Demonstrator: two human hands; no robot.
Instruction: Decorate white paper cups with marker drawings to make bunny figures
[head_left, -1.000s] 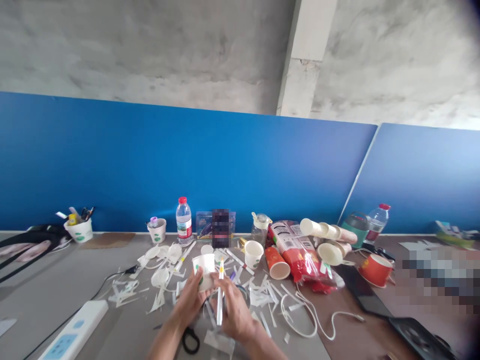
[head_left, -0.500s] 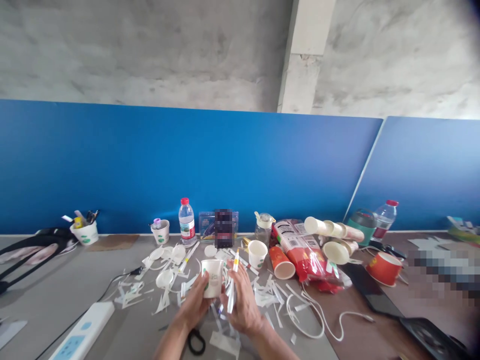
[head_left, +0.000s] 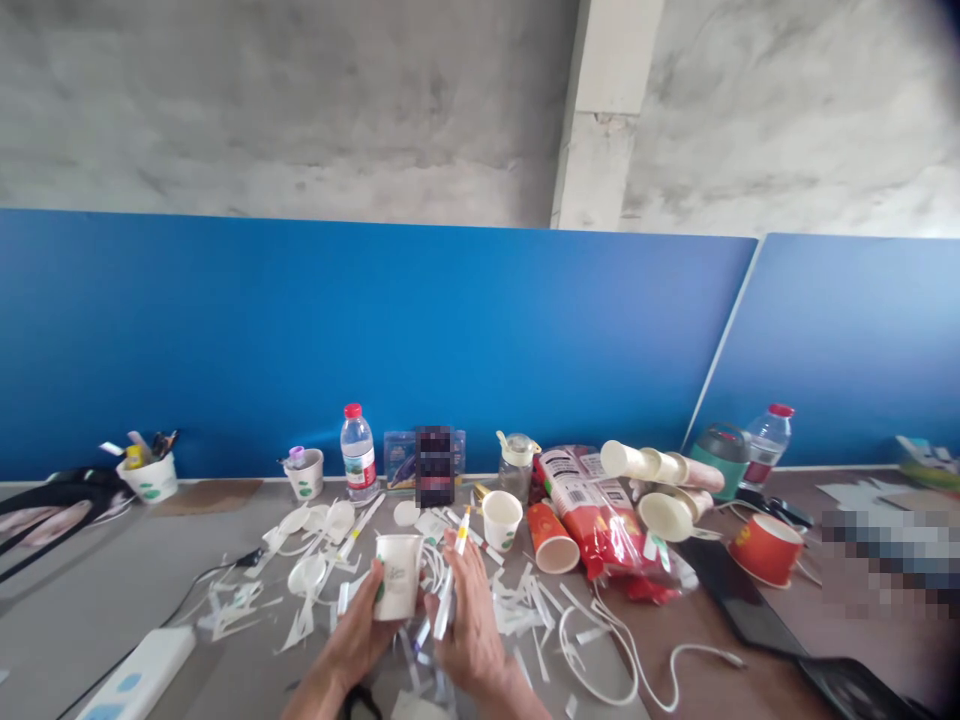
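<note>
The small white paper cup with green print (head_left: 397, 580) sits nearly upright, rim up, at the right of the left hand (head_left: 349, 634), whose fingers are curled partway about its side and hold it. Just right of the cup, the right hand (head_left: 474, 622) has its fingers stretched forward, close together, holding the slim white pen with a yellow-orange band (head_left: 454, 570), its long axis tilted and running roughly along them; whether the right thumb touches the cup, I cannot tell.
</note>
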